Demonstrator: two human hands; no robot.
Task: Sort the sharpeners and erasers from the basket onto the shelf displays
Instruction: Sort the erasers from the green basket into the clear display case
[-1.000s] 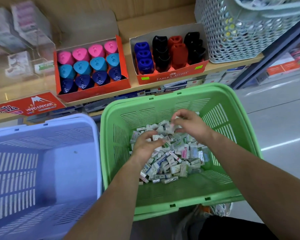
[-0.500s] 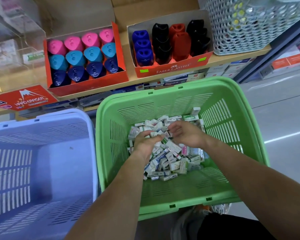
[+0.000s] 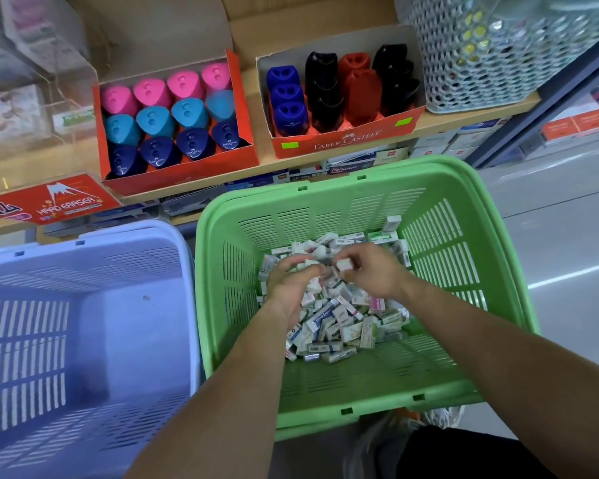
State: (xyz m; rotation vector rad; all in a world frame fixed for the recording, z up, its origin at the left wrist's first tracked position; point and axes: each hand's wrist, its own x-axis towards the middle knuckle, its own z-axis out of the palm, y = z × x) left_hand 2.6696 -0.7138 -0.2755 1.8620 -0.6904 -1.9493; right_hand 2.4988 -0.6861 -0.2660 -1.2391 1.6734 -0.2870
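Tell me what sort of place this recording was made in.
Most likely a stationery shop aisle. A wooden shelf carries open display boxes of sharpeners, one printed Faber-Castell, beside a red Hard Eraser sign, and a green shopping basket holds packaged erasers.

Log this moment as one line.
left hand: in eraser pile | right hand: pinches white eraser | green basket: holds pile

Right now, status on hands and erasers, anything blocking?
Right hand pinches one eraser over green basket. Left hand curled on pile, grip unclear. Nothing between basket and shelf.
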